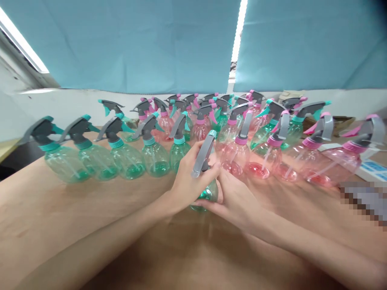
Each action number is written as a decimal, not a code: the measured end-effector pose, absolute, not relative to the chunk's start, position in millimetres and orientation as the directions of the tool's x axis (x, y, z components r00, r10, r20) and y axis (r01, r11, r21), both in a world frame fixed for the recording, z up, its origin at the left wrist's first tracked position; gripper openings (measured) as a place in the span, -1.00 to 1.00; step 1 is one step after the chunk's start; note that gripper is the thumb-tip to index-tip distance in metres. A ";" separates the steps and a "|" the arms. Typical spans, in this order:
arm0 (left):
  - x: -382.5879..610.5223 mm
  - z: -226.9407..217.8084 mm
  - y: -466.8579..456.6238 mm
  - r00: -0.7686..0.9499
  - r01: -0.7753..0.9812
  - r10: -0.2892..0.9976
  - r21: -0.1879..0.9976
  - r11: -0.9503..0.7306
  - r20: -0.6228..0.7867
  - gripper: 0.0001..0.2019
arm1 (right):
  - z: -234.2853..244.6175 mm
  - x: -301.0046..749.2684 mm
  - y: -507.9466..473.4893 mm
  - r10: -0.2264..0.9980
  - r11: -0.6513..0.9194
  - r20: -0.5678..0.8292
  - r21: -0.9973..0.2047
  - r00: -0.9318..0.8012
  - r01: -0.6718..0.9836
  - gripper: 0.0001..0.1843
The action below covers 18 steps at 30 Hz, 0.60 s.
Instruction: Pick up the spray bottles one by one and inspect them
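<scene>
Between my two hands, at the middle of the table, is a green spray bottle [208, 192] with a grey spray head [203, 155] and a teal nozzle. My left hand [189, 177] wraps round its neck, just below the grey head. My right hand [237, 197] grips the clear green body lower down, fingers closed round its side. The bottle's collar and trigger are hidden behind my fingers. Just beyond it stand another green spray bottle [179, 153] on the left and a pink spray bottle [236, 159] on the right.
A front row of green spray bottles [130, 163] runs along the left, pink ones [286, 163] along the right. Several mixed bottles stand behind. A blue-and-white box [375, 169] and a blurred-out object [367, 201] lie at the right. Blue curtains [145, 44] hang behind.
</scene>
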<state>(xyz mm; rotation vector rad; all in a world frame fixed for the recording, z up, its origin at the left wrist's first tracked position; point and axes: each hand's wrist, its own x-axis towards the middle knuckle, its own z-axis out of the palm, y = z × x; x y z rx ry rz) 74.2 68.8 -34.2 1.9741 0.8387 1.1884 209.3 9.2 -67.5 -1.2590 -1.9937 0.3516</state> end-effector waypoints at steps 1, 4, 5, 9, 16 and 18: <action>73.5 -32.5 68.5 0.389 0.179 0.792 0.805 -0.565 0.470 -0.64 | -67.4 208.5 9.5 0.865 0.479 0.440 -0.578 -0.242 0.660 -0.34; 67.5 -27.1 65.2 0.450 0.215 0.784 0.801 -0.559 0.427 -0.53 | -68.5 210.4 10.7 0.862 0.479 0.447 -0.561 -0.240 0.675 -0.44; 64.3 -26.4 63.6 0.468 0.235 0.788 0.803 -0.548 0.401 -0.49 | -69.1 212.3 11.9 0.860 0.480 0.451 -0.550 -0.240 0.684 -0.44; 46.1 -31.5 55.4 0.462 0.300 0.828 0.823 -0.483 0.317 -0.37 | -71.1 223.0 22.4 0.848 0.467 0.478 -0.474 -0.227 0.747 -0.37; 5.8 -36.2 14.3 0.474 0.372 0.859 0.840 -0.394 0.193 -0.77 | -70.9 231.4 52.7 0.866 0.310 0.491 -0.373 -0.097 0.874 -0.36; -8.6 -45.1 -10.7 0.676 0.304 0.726 0.848 -0.434 0.129 -0.67 | -71.1 231.5 60.4 0.855 0.304 0.512 -0.362 -0.084 0.881 -0.38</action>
